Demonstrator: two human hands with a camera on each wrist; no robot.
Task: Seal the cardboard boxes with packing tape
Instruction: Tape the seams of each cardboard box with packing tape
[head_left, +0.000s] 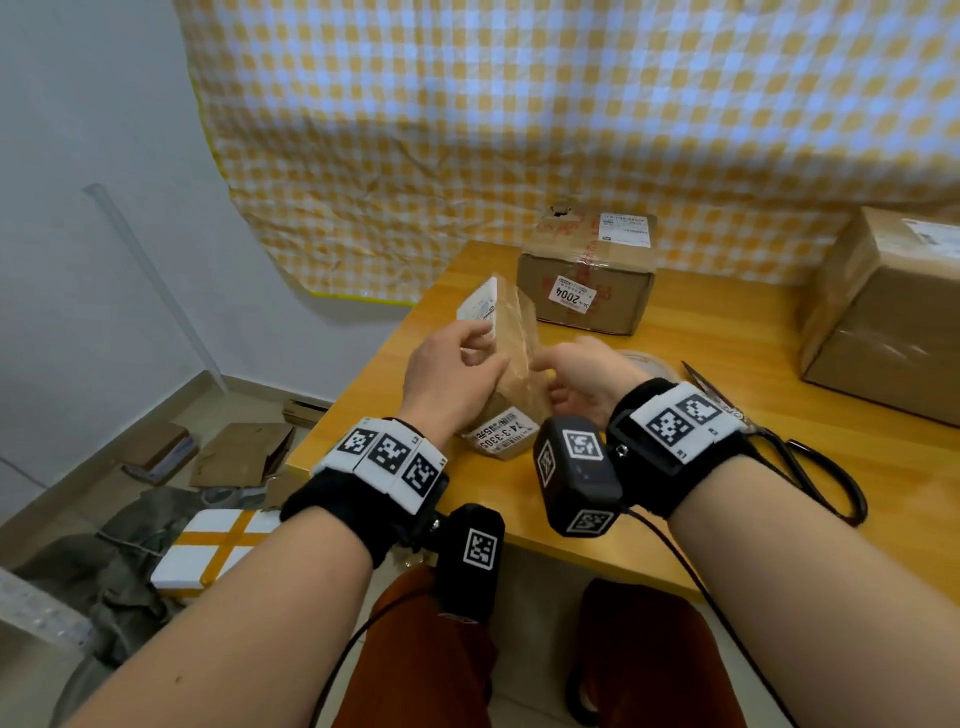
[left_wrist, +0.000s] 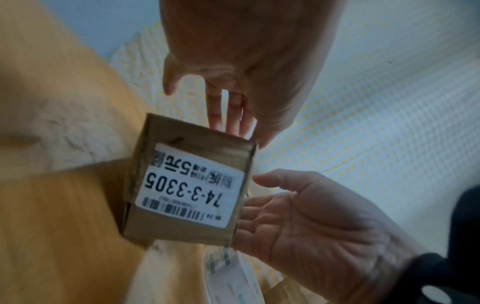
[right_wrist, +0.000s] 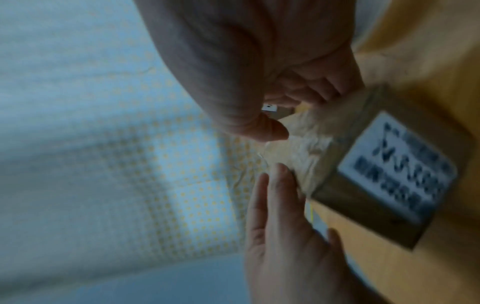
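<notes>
Head view, left to right: my left hand (head_left: 451, 374) has its grip on the upper flap of the small box (head_left: 506, 358), standing at the near left of the desk (head_left: 675, 467). My right hand (head_left: 582, 379) lies nearly flat against the box's right side, fingers relaxed, holding nothing. Risk: box is light and upright; a hard push could tip it or spring the flap. Contents not visible. Tape roll (head_left: 641, 361) lies just behind my right hand, scissors (head_left: 810, 462) right.
</notes>
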